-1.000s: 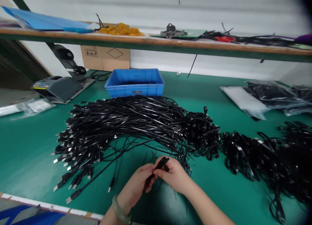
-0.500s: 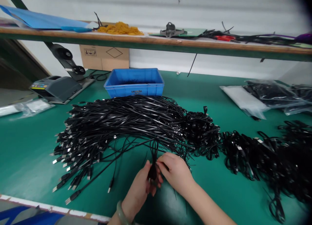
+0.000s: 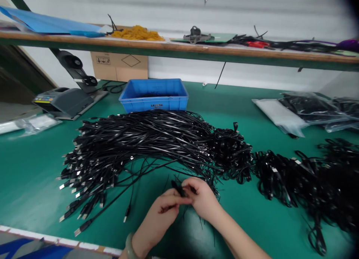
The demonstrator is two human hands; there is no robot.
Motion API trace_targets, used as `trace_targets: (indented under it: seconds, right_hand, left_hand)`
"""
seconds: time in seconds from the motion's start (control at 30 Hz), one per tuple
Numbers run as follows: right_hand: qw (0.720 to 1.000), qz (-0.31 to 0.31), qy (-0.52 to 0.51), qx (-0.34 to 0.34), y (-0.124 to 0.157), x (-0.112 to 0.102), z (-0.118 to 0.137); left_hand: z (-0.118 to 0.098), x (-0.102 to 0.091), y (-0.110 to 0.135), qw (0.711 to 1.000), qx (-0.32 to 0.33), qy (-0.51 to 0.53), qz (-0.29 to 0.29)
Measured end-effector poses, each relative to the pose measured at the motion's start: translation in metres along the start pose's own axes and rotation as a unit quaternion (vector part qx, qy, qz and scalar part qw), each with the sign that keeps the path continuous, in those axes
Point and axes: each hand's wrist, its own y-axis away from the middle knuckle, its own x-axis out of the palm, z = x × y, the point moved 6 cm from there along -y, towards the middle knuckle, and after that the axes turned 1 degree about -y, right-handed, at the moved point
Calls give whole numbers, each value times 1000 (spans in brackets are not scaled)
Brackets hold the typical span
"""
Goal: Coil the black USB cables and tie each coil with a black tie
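Note:
My left hand [image 3: 164, 210] and my right hand [image 3: 200, 197] meet over the bench, fingers closed around one folded black USB cable [image 3: 177, 187]. Most of that cable is hidden by the fingers; a dark end pokes out above them. Thumb and forefinger of my right hand pinch at its side. Just beyond lies a wide heap of straight black USB cables [image 3: 146, 139], their metal plugs toward the left. Small coiled cable bundles [image 3: 231, 154] adjoin the heap's right end. Thin black twist ties [image 3: 213, 180] lie scattered close to my right hand.
Behind the heap stands a blue bin [image 3: 154, 104]. A grey tape dispenser [image 3: 64, 102] is at left. More coiled cables [image 3: 305, 184] spread along the right, with plastic bags [image 3: 316, 109] behind. A shelf [image 3: 174, 48] with yellow bands [image 3: 137, 33] crosses above the bench.
The cable has turned from upright, loops showing, to tilted and mostly covered. My left fingers have moved from beneath it to across its front, against my right fingertips.

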Motion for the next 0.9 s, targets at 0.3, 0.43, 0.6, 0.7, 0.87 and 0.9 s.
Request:
trace_targets:
  seconds: [0.3,0.43,0.6,0.7,0.87,0.9]
  right_hand:
    - [958,73,-266,81,8,7,13]
    - [984,-24,-176,-6,5,-12,21]
    - [947,-13,-320,11,7,4,11]
    - [911,8,-411,33,5,6,7]
    - [966,-214,-94,-112,-17,-101,22]
    - [946,-284,25,-156,-21,-129,28]
  left_hand:
    - [-2,-18,-4,983,81,-139,-91]
    - [15,-3,-2,995,-11,74,-60]
    - [27,26,-4,957,-74,274,63]
    - [28,29,-7,959,-84,260,80]
    - [21,-7,-14,995,-45,76,-47]
    - [16,-21,-15,995,-16,-22,-99]
